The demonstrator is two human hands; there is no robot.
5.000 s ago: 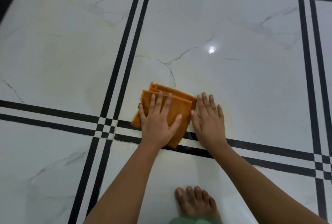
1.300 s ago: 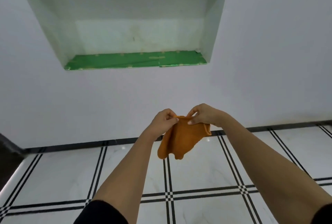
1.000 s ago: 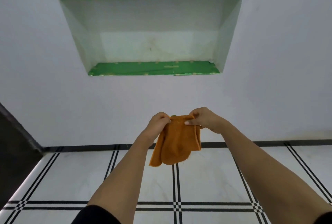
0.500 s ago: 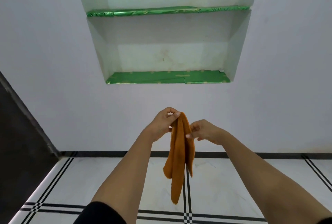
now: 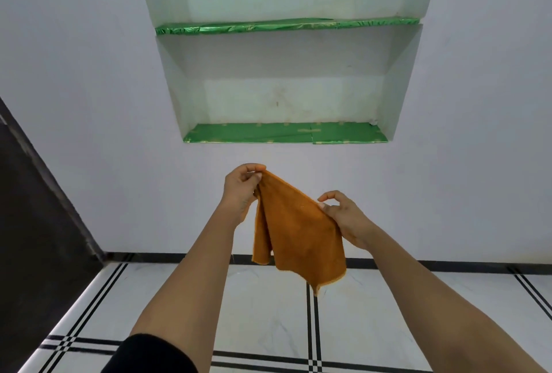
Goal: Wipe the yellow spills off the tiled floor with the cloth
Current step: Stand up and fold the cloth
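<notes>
An orange cloth [image 5: 298, 232] hangs in the air in front of me, spread between both hands. My left hand [image 5: 242, 187] pinches its upper left corner between thumb and fingertips. My right hand [image 5: 343, 217] pinches the cloth's right edge, a little lower. Below lies the white tiled floor [image 5: 263, 313] with black double lines. No yellow spill shows on the tiles in view.
A white wall faces me with a recessed niche whose two shelves [image 5: 283, 133] are lined in shiny green foil. A dark doorway or panel [image 5: 33, 208] stands at the left. A black skirting strip [image 5: 448, 265] runs along the wall's foot.
Five seconds ago both hands pressed the folded cloth on the floor. Now the cloth is lifted, and since half a second ago my right hand has pulled its edge rightward, spreading it out.
</notes>
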